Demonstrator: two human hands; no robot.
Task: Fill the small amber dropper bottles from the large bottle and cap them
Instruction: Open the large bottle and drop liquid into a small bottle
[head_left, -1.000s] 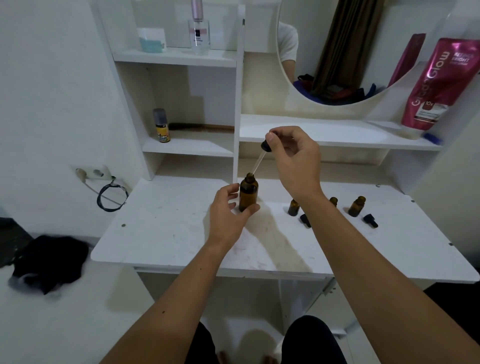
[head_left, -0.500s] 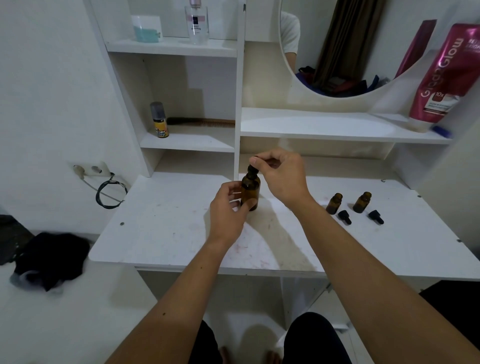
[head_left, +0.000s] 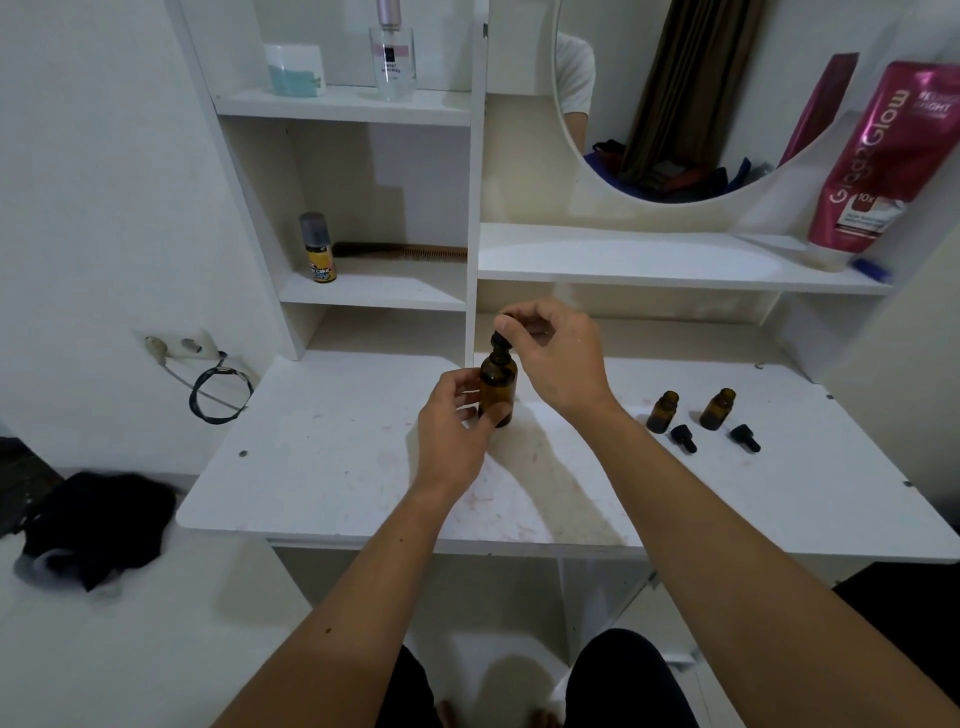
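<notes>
Two small amber glass dropper bottles (head_left: 662, 412) stood uncapped, right of the large amber glass bottle (head_left: 497, 387). Left hand (head_left: 453, 431) gripped its body; right hand (head_left: 553, 358) pinched its black rubber dropper cap (head_left: 500, 340). Glass looked light, slippery, breakable: best held round the body.

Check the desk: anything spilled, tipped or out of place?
No spill or tipped bottle shows. The two small amber bottles stand upright and uncapped, their dropper caps lying sideways beside them. The white tabletop is scuffed with faint reddish marks.
</notes>
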